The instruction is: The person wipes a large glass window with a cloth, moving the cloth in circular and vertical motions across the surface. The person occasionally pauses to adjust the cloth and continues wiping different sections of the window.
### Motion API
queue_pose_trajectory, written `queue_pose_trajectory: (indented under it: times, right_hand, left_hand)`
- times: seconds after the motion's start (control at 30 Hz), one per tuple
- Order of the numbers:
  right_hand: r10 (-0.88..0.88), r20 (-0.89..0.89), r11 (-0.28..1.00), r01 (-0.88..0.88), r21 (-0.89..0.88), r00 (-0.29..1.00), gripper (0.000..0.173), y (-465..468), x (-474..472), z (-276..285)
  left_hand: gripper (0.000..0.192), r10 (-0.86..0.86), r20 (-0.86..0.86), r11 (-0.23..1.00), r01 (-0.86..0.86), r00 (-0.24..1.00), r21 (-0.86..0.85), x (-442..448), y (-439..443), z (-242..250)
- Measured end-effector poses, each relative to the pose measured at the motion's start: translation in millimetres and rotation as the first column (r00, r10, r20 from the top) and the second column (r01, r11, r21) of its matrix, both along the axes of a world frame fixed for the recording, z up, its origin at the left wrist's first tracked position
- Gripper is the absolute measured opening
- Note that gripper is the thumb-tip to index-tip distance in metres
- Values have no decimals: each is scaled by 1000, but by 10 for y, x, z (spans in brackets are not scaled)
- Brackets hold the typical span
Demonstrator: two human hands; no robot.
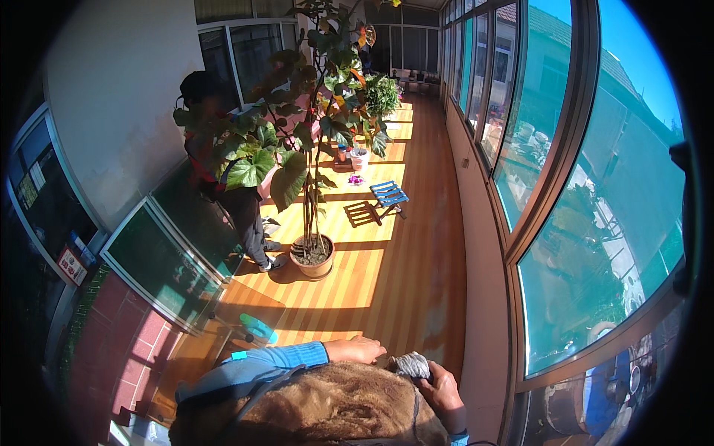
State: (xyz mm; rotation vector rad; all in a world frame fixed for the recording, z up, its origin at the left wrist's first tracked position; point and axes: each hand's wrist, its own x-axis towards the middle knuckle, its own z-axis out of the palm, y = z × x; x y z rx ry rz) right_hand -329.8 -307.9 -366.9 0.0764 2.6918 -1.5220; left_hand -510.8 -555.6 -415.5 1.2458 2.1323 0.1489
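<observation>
My right hand (444, 391) grips a wound bundle of grey cord or yarn (411, 365) in front of the brown fleecy garment (329, 404) on my body. My left hand (357, 350) reaches across from a blue knitted sleeve (301, 354), just left of the bundle, with a gap between them. Its fingers point towards the bundle; their undersides are hidden, so I cannot tell whether they hold anything thin.
A tall potted plant (312, 262) stands ahead, with a person (245, 217) behind its leaves at left. Beyond it are a blue folding stool (389, 194) and a white pot (360, 159). Windows (591, 267) line the right; a framed screen (167, 267) leans at left.
</observation>
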Motion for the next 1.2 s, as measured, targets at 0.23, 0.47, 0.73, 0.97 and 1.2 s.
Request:
queue_pose_trajectory:
  times: [0.23,0.47,0.73,0.97,1.2]
  right_hand:
    - [-35,-50,996,39,82,998,49,52,148,-218]
    - [-17,-92,998,22,59,996,51,-5,129,-246]
    - [-80,0,997,80,15,997,39,-91,101,-221]
    - [-279,111,907,300,-296,954,72,6,120,-292]
    - [-696,-268,697,716,-32,666,79,389,619,32]
  left_hand:
    - [49,-74,121,994,63,990,93,150,16,-90]
    - [44,44,173,984,-72,984,160,176,-31,-161]
    - [42,168,229,982,-183,959,47,184,-35,-81]
    - [43,39,218,999,-37,975,-15,-95,127,-309]
    - [58,-149,-4,979,148,989,143,-460,765,-294]
